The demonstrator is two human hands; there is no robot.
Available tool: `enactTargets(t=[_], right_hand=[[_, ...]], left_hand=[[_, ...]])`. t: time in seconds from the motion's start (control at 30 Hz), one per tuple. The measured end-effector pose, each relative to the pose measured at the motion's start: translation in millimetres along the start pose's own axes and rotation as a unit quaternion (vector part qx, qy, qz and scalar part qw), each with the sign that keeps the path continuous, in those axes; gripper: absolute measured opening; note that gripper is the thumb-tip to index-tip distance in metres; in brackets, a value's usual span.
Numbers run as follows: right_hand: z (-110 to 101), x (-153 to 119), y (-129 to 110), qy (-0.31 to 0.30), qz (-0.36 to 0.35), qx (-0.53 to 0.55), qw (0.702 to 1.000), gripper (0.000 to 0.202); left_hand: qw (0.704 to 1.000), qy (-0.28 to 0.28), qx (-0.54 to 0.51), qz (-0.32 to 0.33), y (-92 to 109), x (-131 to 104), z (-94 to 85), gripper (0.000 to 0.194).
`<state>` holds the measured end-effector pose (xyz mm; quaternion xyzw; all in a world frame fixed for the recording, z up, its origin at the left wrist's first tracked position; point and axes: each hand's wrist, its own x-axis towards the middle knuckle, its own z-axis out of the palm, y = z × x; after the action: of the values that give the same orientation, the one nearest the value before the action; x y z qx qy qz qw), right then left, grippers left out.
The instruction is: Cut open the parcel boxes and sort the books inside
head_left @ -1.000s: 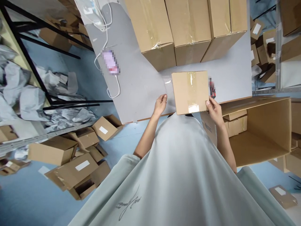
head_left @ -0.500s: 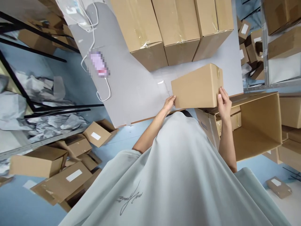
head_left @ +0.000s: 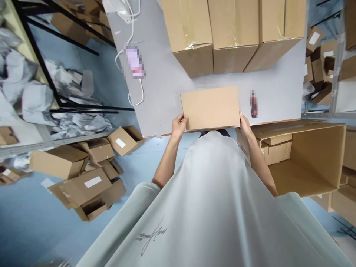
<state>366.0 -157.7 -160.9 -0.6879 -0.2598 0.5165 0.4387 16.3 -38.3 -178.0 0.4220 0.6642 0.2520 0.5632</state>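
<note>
Pale blue floor (head_left: 155,163) all round, with a grey-topped table (head_left: 164,111), brown along its near edge, reaching away from the person. Pale grey-green shirt (head_left: 211,207) fills the lower middle of the view. To the right, beside the table's near edge, a large open cardboard carton (head_left: 319,159) lies with its mouth to the side; smaller brown boxes (head_left: 278,150) inside, at its left. Three big taped brown cartons (head_left: 236,22) stand side by side at the table's far part. To the left, a jumble of opened cardboard boxes (head_left: 91,178) on the floor, several with white labels; above it in view, crumpled grey-white plastic bags (head_left: 36,100) on shelving. Centre, near table edge: a plain tan rectangular cardboard box (head_left: 210,108), one broad unprinted face up, just nearer the person than the three cartons. Cannot tell whether its underside touches the tabletop. Left hand (head_left: 180,125) pinches its near left corner, thumb close to the fingers; right hand (head_left: 245,124) has its fingers against the right end. Hands wide apart, box held between. Right of the box, apart from it, a small red-and-black object (head_left: 254,105), blurred. Far left on the table, a pink-purple blurred device (head_left: 134,62) with a thin white cable (head_left: 142,92) beside it.
</note>
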Motion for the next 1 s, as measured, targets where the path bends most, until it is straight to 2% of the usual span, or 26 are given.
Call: enactTargets(t=[0.1, 0.23, 0.33, 0.43, 0.53, 0.63, 0.7, 0.8, 0.87, 1.0], right_hand=[[2.9, 12.6, 14.6, 0.026, 0.017, -0.010, 0.999, 0.108], [-5.7, 11.5, 14.7, 0.093, -0.032, -0.079, 0.992, 0.106], [-7.1, 8.1, 6.4, 0.066, -0.050, -0.107, 0.991, 0.101], [-4.4, 8.8, 0.8, 0.029, -0.067, -0.098, 0.993, 0.092], [-6.7, 12.9, 1.5, 0.024, -0.065, -0.084, 0.994, 0.091], [-19.7, 17.6, 4.4, 0.027, -0.053, -0.083, 0.995, 0.095], [-31.7, 18.7, 2.9, 0.051, -0.048, -0.100, 0.993, 0.102], [-40.3, 11.1, -11.8, 0.149, -0.093, -0.180, 0.968, 0.104], [-31.0, -2.3, -30.5, 0.165, -0.139, -0.221, 0.951, 0.095], [14.1, -38.8, -75.0, 0.036, -0.151, -0.237, 0.959, 0.076]], left_hand=[[0.999, 0.002, -0.022, -0.029, -11.6, -5.2, -0.8, 0.039], [0.996, 0.015, -0.079, -0.034, -21.6, -11.0, 5.0, 0.043], [0.992, 0.023, -0.114, -0.056, -25.4, -6.6, 11.2, 0.039], [0.985, 0.014, -0.134, -0.104, -29.9, 5.8, 16.0, 0.037], [0.979, -0.002, -0.139, -0.151, -35.0, 20.9, 21.5, 0.036], [0.974, -0.034, -0.141, -0.176, -36.0, 32.2, 29.9, 0.038], [0.971, -0.053, -0.146, -0.181, -32.2, 35.1, 35.3, 0.038], [0.971, -0.069, -0.160, -0.164, -20.3, 30.2, 39.6, 0.039], [0.970, -0.092, -0.175, -0.142, -9.7, 21.0, 40.7, 0.041], [0.966, -0.144, -0.189, -0.106, 15.2, -5.7, 43.8, 0.044]])
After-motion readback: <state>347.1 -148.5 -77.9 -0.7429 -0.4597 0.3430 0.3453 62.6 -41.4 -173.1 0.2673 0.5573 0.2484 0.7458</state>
